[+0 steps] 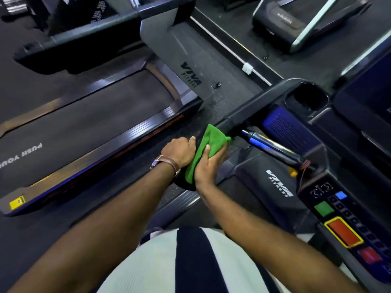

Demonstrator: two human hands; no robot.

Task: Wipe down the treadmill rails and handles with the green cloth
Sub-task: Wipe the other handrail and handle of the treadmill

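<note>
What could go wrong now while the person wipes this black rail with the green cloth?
The right hand wraps the green cloth round the black rail; its loose tip lies near the chrome grip and might snag. Wiping on toward the console, a forearm could press the green button.

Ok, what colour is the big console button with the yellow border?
Red: the console button below the green button, clear in head view.

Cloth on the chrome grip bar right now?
No: the cloth is wrapped on the black rail under the right hand, and the chrome bar beside it is bare.
</note>
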